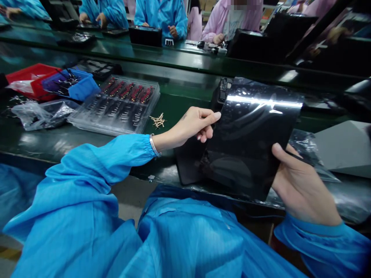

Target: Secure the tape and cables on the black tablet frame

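A glossy black panel (252, 143), its surface bubbled, tilts above the green bench (178, 106).

Panel (252, 139) glossy, smooth; tray (114, 126) plastic; sleeve (101, 158) cloth.

Glossy green bench (185, 103), white light reflections (288, 76); grey floor (127, 197) below.

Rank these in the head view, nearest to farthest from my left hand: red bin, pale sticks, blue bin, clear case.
1. Pale sticks: left of your left hand.
2. Clear case: left of the sticks.
3. Blue bin: at the case's far-left corner.
4. Red bin: farthest left.
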{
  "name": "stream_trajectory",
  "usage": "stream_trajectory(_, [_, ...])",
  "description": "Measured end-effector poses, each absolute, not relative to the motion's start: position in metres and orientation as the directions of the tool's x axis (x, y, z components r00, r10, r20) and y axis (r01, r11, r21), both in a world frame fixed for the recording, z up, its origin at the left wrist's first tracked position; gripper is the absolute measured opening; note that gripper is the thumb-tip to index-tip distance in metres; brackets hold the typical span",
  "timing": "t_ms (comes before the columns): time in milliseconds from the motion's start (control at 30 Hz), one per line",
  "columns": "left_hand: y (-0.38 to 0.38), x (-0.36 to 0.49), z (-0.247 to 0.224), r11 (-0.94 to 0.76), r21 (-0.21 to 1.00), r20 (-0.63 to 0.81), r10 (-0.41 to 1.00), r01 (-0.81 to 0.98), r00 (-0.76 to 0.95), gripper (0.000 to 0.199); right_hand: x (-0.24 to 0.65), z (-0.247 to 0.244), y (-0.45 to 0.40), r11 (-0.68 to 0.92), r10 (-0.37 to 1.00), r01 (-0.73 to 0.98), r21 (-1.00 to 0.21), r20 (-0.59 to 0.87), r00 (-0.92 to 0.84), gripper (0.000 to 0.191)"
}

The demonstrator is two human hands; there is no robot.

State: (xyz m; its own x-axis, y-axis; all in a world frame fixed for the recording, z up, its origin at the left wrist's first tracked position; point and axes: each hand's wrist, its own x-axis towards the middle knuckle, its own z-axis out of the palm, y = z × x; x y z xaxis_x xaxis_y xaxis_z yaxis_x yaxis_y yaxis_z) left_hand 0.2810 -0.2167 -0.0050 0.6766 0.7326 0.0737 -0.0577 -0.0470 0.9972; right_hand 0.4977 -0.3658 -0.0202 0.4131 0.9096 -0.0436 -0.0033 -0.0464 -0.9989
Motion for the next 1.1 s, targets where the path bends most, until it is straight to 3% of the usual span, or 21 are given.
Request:
stream_trajectory(100, [-0.217,0.281,-0.004,-0.044,0.997,0.070,0.731,-0.056,0.679,0.053,0.496,-0.020,-0.364,-0.041,0.903,-0.052,-0.998,-0.059,0.425,0.024])
stream_trajectory(267, [-0.217,0.279,-0.002,-0.047,0.998,0.061,0.730,-0.040,0.681,0.048,0.489,-0.018,-0.363,0.000,0.847,-0.298,-0.955,-0.158,0.508,0.023])
stream_trajectory(367, [-0.217,0.279,0.000,-0.055,0.998,0.057,0.718,-0.026,0.693,0.032,0.487,-0.016,-0.362,0.020,0.830,-0.360,-0.933,-0.186,0.527,0.026])
stream_trajectory(500, [-0.217,0.279,0.004,-0.068,0.997,0.065,0.696,-0.025,0.715,0.016,0.485,-0.013,-0.364,0.037,0.810,-0.367,-0.929,-0.187,0.556,0.030])
stream_trajectory(733, [-0.217,0.277,0.003,-0.030,0.998,0.063,0.681,-0.059,0.730,0.023,0.486,-0.013,-0.366,0.036,0.807,-0.354,-0.935,-0.182,0.562,0.033])
stream_trajectory(1100, [-0.218,0.276,0.004,-0.032,0.998,0.061,0.686,-0.054,0.725,0.025,0.489,-0.018,-0.367,0.030,0.850,-0.250,-0.968,-0.107,0.516,0.021])
